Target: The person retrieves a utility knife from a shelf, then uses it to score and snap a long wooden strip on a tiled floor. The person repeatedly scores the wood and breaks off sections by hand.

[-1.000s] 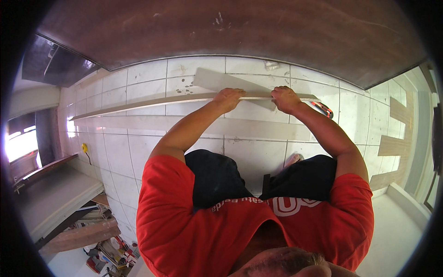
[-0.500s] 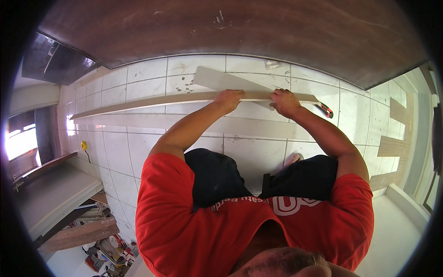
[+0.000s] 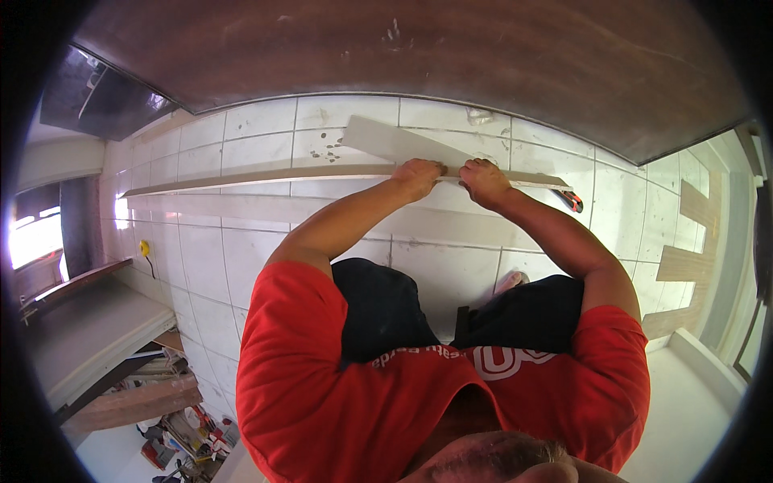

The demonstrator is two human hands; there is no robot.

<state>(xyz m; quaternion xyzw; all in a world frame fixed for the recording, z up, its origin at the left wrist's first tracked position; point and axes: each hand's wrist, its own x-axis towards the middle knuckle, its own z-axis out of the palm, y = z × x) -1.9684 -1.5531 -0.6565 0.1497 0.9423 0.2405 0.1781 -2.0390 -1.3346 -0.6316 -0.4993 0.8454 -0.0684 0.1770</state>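
A long, thin, pale strip point(image 3: 274, 175) stretches left to right in front of me, apparently on its edge. My left hand point(image 3: 419, 179) is closed around it right of its middle. Close beside it, my right hand point(image 3: 485, 183) grips the same strip, fingers curled over the top. Under the strip a flat light-grey board point(image 3: 382, 138) lies at a slant on the tiles, partly hidden by the hands. A red and black utility knife point(image 3: 573, 201) rests by the strip's right end, partly covered by it. Nearer to me another long pale strip point(image 3: 266, 208) lies flat.
A large dark brown panel point(image 3: 419, 56) spans the far side. Brown notched boards point(image 3: 683, 264) lie at the right. A yellow tape measure point(image 3: 144, 248) is on the white tiled floor point(image 3: 201, 245) at the left; tools and clutter point(image 3: 189, 443) fill the lower left.
Both hands have slid toward each other along the strip, the left one rightward and the right one leftward. The strip's right end has moved slightly right and now covers more of the knife.
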